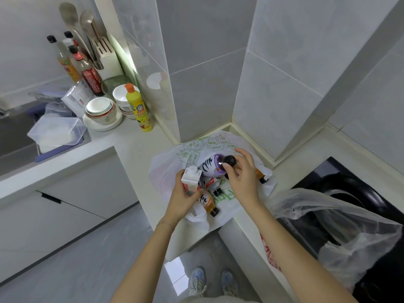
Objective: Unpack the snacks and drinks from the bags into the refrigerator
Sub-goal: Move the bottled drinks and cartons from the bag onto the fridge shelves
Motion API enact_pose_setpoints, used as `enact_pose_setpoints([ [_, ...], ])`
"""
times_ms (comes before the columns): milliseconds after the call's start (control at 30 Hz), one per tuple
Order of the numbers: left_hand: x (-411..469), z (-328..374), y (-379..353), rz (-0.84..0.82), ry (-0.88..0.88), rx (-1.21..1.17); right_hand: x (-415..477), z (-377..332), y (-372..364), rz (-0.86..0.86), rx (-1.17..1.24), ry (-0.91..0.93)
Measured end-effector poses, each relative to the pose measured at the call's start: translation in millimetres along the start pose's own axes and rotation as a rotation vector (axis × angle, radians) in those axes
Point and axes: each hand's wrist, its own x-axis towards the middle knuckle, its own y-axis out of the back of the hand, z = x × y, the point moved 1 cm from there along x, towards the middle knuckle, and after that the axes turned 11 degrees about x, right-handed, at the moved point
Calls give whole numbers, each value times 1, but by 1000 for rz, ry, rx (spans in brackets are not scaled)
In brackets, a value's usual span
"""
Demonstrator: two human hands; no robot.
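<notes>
Right, your left hand [185, 199] has its fingers wrapped round a small white and pink carton [190, 179], holding it upright over the mouth of the white bag [196, 147] with the green print. Your right hand [240, 180] is curled over the top of a purple bottle [213, 164], thumb and fingertips pinching its black cap [230, 161]. The bottle lies tilted in the bag, just beside the carton.

Between your two hands there's a small bottle [215, 188] lying with its dark cap towards you. An orange bottle [208, 204] sits just under your left thumb, also cap towards you. Another orange one peeks out past your right hand, mostly hidden.

The bag rests on the white desk [135, 141], tucked into the tiled corner. Off to your right, a clear bag [341, 226] slumps over the black stove [328, 171].

Further left along the desk stand a yellow soap bottle [138, 108], stacked bowls [100, 110], a clear plastic box [56, 132], sauce bottles [91, 77] and a knife block [105, 55].
</notes>
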Motion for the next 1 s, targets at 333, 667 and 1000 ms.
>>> enact_pose_setpoints([
  [333, -7, 12, -6, 56, -89, 36, -8, -3, 25, 86, 19, 58],
  [667, -9, 32, -25, 83, -181, 224, -23, 23, 60, 79, -16, -138],
  [1000, -17, 34, -41, 104, -151, 246, -32, 33, 62, -13, 91, -205],
])
